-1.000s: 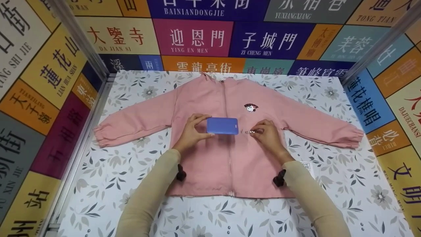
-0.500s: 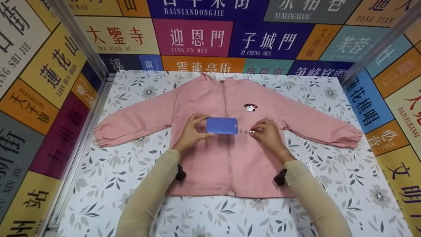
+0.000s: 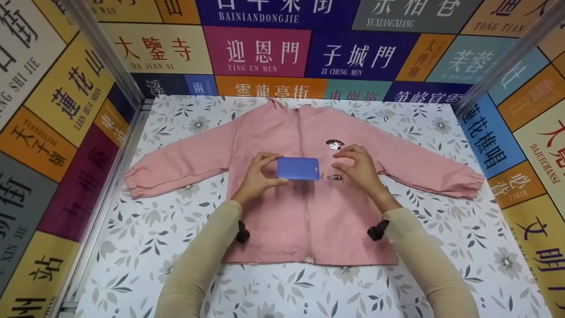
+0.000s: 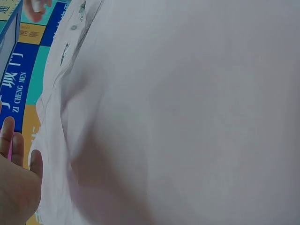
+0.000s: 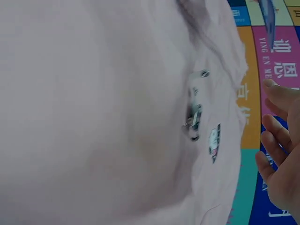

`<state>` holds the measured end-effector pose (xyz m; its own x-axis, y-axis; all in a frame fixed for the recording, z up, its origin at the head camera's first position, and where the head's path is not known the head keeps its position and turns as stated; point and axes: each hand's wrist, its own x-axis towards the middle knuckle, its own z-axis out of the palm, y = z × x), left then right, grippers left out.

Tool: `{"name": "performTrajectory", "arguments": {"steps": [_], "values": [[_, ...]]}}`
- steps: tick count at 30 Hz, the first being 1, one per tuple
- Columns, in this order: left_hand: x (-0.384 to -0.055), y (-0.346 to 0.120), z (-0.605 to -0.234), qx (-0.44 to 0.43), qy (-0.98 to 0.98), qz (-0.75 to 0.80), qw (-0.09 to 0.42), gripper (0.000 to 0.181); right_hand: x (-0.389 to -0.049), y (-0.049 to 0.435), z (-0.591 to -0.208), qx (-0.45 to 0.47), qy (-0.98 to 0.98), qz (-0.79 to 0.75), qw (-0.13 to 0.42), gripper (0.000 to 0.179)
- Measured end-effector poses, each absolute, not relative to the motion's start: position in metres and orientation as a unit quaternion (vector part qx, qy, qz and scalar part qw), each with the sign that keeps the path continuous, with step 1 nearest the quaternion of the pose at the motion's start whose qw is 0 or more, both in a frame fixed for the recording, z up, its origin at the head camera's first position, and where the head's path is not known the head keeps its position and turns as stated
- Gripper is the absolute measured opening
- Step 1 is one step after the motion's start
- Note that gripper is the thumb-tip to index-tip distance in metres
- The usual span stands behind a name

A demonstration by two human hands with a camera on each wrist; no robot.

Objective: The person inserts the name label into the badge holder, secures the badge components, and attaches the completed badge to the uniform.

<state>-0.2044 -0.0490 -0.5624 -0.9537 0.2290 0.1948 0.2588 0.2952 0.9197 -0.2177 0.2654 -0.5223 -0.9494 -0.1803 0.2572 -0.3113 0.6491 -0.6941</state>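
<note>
In the centre of the head view, the left hand (image 3: 260, 174) pinches a flat blue rectangular card holder (image 3: 298, 169) by its left end, thumb below and fingers above. The holder sits right in that grip, seemingly raised over the cloth (a dark shadow falls beneath it), with its small slot at the right end. The right hand (image 3: 359, 168) holds nothing: thumb and fingers stand parted, just above and right of a small shiny metal clip with a pale strap (image 5: 193, 108), between the hands. Whether the clip is fastened to the cloth, I cannot tell.

The step in hand looks like handling the holder beside the clip. A next move on the clip would call for the right grip to dip and narrow on it, with the left holding the holder level.

Further out, a pink long-sleeved zipped jacket (image 3: 273, 225) lies spread on a counter (image 3: 371, 291) with a leaf-patterned white surface. A small cartoon patch (image 3: 335, 145) shows above the clip; colourful lettered panels (image 3: 256, 51) fill the frame's top.
</note>
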Motion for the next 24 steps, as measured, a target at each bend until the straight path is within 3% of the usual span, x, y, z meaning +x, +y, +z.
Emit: {"name": "performTrajectory", "arguments": {"steps": [13,24], "values": [[-0.204,-0.048,-0.563,-0.158,-0.803,-0.575,0.013,0.073,-0.21,0.238,-0.505,0.177,-0.888,0.416,0.078,0.033],[-0.204,-0.046,-0.562,-0.169,-0.806,-0.567,0.014,0.072,-0.205,0.228,-0.511,0.201,-0.903,0.378,0.028,0.058]]}}
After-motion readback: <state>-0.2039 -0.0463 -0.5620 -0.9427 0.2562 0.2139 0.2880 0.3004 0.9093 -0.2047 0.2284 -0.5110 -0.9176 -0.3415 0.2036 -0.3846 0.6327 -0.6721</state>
